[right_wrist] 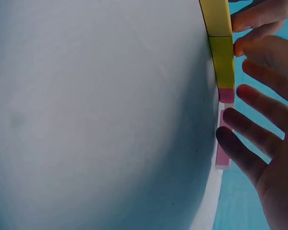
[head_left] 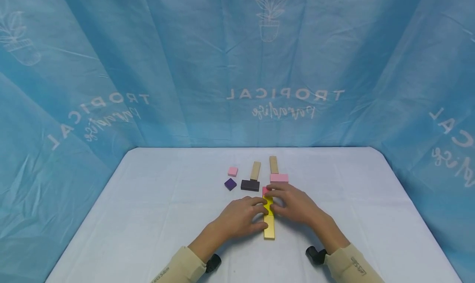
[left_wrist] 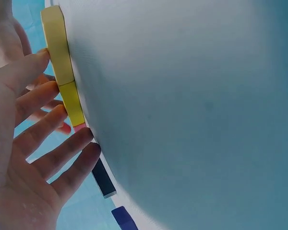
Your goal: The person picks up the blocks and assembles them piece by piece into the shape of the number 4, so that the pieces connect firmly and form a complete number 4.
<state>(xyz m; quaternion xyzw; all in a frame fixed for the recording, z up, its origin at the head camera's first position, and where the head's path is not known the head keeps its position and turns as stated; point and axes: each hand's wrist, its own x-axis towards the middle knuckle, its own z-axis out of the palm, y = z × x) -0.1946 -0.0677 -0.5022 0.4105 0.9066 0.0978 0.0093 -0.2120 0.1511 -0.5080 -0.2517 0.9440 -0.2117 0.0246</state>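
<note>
A pale gold block (head_left: 269, 230), a bright yellow block (head_left: 270, 205) and a red-pink block (head_left: 264, 190) lie end to end in a line on the white table. Along the left side of this row, my left hand (head_left: 239, 218) rests its spread fingertips by the gold and yellow blocks. Opposite it, my right hand (head_left: 295, 202) reaches over from the right, its fingertips at the yellow and red-pink blocks. In the right wrist view, those right fingers (right_wrist: 257, 103) are extended and apart. Fingers partly cover the red-pink block in the head view.
Beyond the row lie a pink block (head_left: 279, 178), a black block (head_left: 250, 185) and two light wooden blocks, one left (head_left: 255, 170) and one right (head_left: 273, 164). Farther left are a small pink block (head_left: 232, 171) and a purple one (head_left: 230, 184). Blue curtains (head_left: 185, 68) surround the table.
</note>
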